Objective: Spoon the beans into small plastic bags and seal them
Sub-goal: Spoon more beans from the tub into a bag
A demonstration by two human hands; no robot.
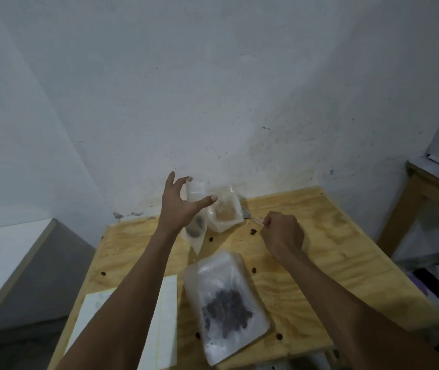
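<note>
Your left hand (pixel 178 206) holds a small plastic bag (pixel 195 209) upright above the plywood table (pixel 319 263), thumb and forefinger pinching its top, other fingers spread. Your right hand (pixel 283 231), fist curled, grips a spoon (pixel 249 216) beside it. The large bag of beans (pixel 226 305) lies flat nearer you.

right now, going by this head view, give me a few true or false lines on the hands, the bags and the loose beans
1. The left hand holds a small bag up off the wooden table. True.
2. The right hand is open and flat on the table. False: its fingers are curled round a spoon.
3. The large bag of beans lies on the table near the person. True.
4. Every bean is bagged. False: loose beans lie scattered on the table.
5. The lined paper lies right of the large bag. False: it lies to its left.
</note>
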